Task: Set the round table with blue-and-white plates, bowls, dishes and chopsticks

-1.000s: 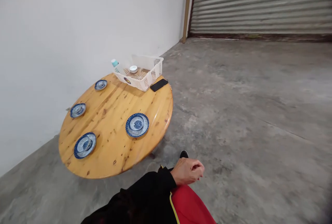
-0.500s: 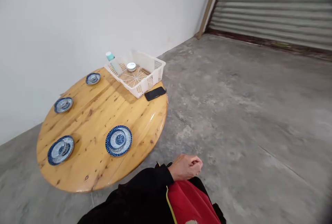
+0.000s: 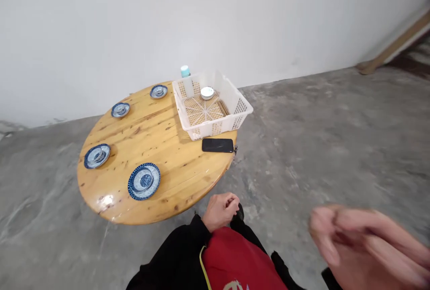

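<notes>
My left hand is held in front of my body, off the table's near edge, its fingers curled into a loose fist with nothing visible in them. Close to the camera at lower right is my right hand, blurred, its fingers loosely bent and apart over the palm, with nothing seen in it. Neither hand touches the round wooden table. Nearest to the left hand on the table are a black phone and a blue-and-white plate with a small bowl on it.
A white plastic basket holds a stack of small white dishes and some brown sticks. Behind its left corner stands a turquoise-capped bottle. More stacked place settings line the table's left side. A white wall stands behind.
The view has turned to the right and closer to the basket. My right hand has come into view at lower right. The left hand stays curled by my body.
</notes>
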### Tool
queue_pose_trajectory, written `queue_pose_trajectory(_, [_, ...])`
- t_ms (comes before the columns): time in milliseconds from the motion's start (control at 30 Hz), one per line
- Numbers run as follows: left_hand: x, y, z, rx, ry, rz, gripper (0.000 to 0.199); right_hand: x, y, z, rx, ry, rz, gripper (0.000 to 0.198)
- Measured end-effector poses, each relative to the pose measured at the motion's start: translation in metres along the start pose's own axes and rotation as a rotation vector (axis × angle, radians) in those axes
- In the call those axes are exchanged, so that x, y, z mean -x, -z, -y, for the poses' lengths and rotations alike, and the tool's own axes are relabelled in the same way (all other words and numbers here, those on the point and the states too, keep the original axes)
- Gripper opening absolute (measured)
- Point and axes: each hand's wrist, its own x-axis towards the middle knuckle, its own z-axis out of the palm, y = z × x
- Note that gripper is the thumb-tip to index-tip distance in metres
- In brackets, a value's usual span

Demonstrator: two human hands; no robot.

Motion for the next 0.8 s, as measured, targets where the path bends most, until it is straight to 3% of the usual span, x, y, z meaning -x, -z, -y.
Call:
queue_pose_trajectory(167, [-0.037, -0.017, -0.032, -0.021, 0.009, -0.213, 0.025, -0.107, 0.004, 0.006, -0.131, -0.129, 0.085, 0.023])
queue_pose_trajectory(367, [-0.059, -0.011, -0.051, -0.038, 0.076, -0.381, 0.028, -0.164, 0.004, -0.030, -0.131, -0.245, 0.228, 0.023])
queue_pose_trajectory(533, [-0.084, 0.015, -0.052, -0.039, 0.045, -0.510, 0.030, -0.201, -0.021, -0.045, -0.070, -0.244, 0.314, 0.032])
queue_pose_trajectory(800, [-0.134, 0.081, -0.057, -0.033, -0.124, -0.686, 0.024, -0.284, -0.073, -0.034, 0.197, -0.092, 0.457, 0.044])
